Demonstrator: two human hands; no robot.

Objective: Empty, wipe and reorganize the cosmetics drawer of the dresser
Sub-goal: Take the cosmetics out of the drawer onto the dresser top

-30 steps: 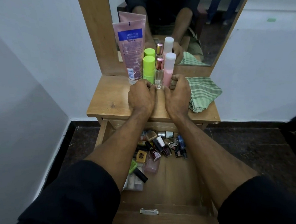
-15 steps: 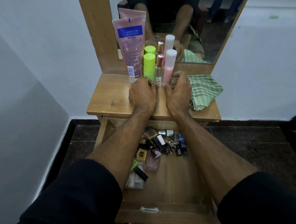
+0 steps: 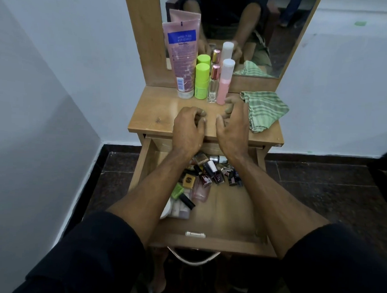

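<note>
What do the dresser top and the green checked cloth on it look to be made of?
Dresser top: looks like light wood or a wood-look laminate, with visible grain, a knot and a soft sheen. Green checked cloth: soft woven fabric, matte, probably cotton, lying crumpled in folds.

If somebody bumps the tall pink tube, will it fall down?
Probably. The pink tube stands upright on its small cap and is the tallest thing there, so it looks tippy. It likely would not break, since it looks like soft plastic.

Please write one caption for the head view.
Empty hands above dresser top; four bottles by mirror, drawer part full.
</note>
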